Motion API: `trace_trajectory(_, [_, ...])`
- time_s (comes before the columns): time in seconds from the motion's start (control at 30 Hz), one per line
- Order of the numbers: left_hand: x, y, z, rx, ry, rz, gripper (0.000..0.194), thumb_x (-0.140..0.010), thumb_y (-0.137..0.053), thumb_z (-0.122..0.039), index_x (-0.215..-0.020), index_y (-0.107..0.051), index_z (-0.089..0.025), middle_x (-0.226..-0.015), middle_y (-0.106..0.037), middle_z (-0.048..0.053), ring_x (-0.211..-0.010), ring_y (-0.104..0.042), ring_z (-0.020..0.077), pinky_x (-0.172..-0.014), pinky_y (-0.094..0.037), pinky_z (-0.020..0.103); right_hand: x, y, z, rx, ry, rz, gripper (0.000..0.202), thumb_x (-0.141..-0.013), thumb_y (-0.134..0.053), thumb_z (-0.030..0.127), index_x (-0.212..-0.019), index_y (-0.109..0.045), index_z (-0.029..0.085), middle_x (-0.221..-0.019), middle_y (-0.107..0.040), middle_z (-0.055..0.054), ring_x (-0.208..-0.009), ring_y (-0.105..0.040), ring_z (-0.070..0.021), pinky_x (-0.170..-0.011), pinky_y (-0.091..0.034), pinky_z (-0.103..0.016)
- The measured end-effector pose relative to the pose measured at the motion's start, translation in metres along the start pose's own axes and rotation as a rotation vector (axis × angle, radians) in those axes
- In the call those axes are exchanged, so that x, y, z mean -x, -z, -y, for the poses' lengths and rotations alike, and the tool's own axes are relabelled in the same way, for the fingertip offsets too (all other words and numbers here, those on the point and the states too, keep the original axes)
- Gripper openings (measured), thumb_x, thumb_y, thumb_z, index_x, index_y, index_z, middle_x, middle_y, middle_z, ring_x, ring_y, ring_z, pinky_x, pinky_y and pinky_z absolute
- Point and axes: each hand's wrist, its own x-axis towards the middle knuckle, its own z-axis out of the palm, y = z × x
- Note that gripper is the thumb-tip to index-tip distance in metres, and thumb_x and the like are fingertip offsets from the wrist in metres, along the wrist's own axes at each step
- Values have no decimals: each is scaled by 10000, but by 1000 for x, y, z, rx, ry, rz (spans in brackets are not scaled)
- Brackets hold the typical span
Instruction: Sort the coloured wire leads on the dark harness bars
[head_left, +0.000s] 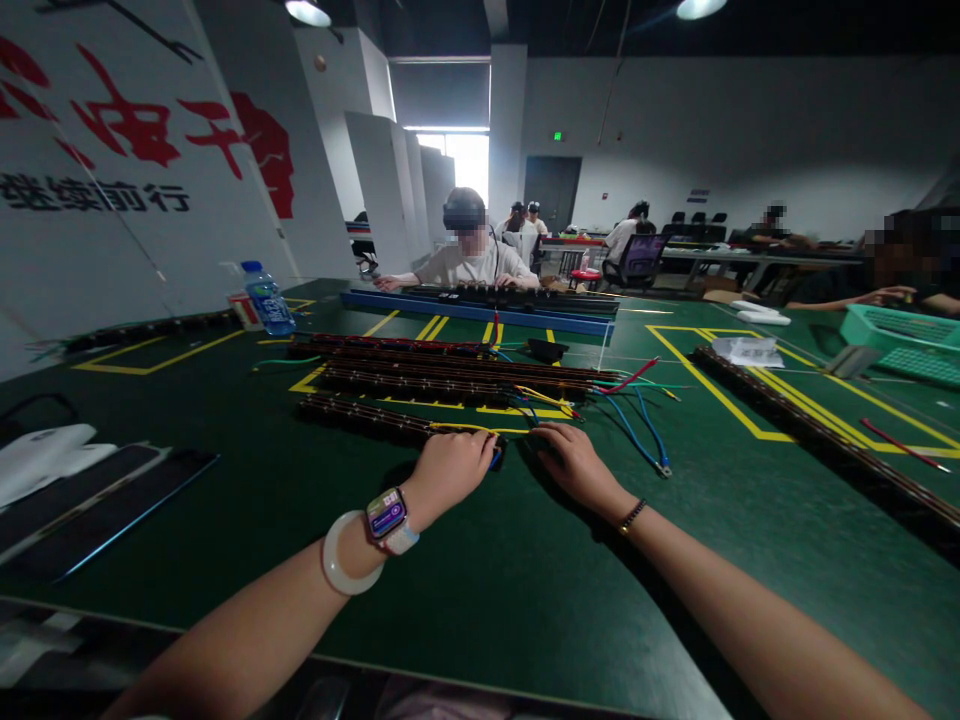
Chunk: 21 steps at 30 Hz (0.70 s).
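Observation:
My left hand (454,470), with a watch and a pale bangle at the wrist, is closed on the right end of the nearest black wire harness strip (367,412). Yellow and blue wires show at its fingertips. Just to the right, my right hand (571,458) has its fingers bent near the ends of a blue wire (528,408); whether it pinches anything is too small to tell. Beyond both hands lie more long dark harness strips (420,382), with red, yellow, green and blue wires (637,425) at their right ends.
A blue rail (360,299) lies across the green table (480,610), before a seated person (469,262). A bottle (268,300) stands at the back left, dark panels (112,510) lie left. On the right are a harness strip (825,437) and a green basket (900,345).

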Motion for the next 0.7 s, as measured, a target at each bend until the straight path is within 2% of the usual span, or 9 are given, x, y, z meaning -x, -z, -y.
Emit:
trace_trajectory(0.17, [2, -5, -3, 12, -2, -3, 539, -953, -169, -431, -1177, -566, -143, -885, -648, 138, -785, -622, 251, -655, -397, 318, -1, -3, -4, 21, -91, 27, 316, -874, -530, 259, -1177, -572, 179, -1047, -552, -73, -978, -497, -140, -918, -384, -312])
trace_trajectory(0.3, [1, -7, -3, 4, -11, -10, 541, -953, -172, -435, -1218, -537, -137, -888, -649, 137, -788, -628, 270, -641, -407, 329, -3, -1, -4, 38, -161, 47, 221, -890, -518, 280, -1056, -647, 212, -924, -560, -58, -861, -474, -117, -811, -346, -257])
trace_trajectory(0.47, [3, -5, -6, -20, -15, 15, 566, -955, -148, -425, -1236, -534, -120, -881, -649, 150, -773, -632, 288, -638, -424, 354, -4, 4, 0, 30, -165, 130, 208, -912, -488, 294, -956, -670, 204, -871, -548, -44, -827, -452, -97, -765, -289, -230])
trace_trajectory(0.7, [13, -4, -16, -46, 96, 162, 727, -928, -204, -518, -1420, -264, 13, -741, -622, 179, -678, -619, 305, -582, -436, 373, -4, 4, 0, -5, -185, 175, 215, -920, -474, 300, -988, -655, 206, -900, -552, -39, -854, -448, -97, -779, -279, -218])
